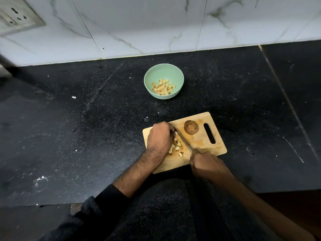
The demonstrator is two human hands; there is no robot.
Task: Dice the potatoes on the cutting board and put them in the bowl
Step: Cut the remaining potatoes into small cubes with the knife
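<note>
While the left hand (160,136) curls over the piece being cut at the left end of the board (199,145), low and just right of the frame's centre, the right hand (205,162) is clenched round the handle of the knife (184,139) at the board's near edge. The blade runs up and to the left from that fist, its tip ending right against the left fingers (172,132), which hide most of the potato piece they pin down; how much of it is left I cannot tell. A loose heap of dice (177,146) lies on the board between the two hands, on the left side of the blade. A potato (191,129), uncut as far as shows, sits on the far side of the blade toward the board's slot, apart from both hands and nearer the knife's tip than its handle. The bowl (151,79) stands on the bench (86,119) above the board, in the middle of the frame, well apart, with a small pile of dice already inside. Judging by this, the task looks somewhere about half done. The next cut turns on the blade lying just right of the left fingers, so the piece must feed rightward under it. The left hand is the nearer one to the bowl for the carry.
</note>
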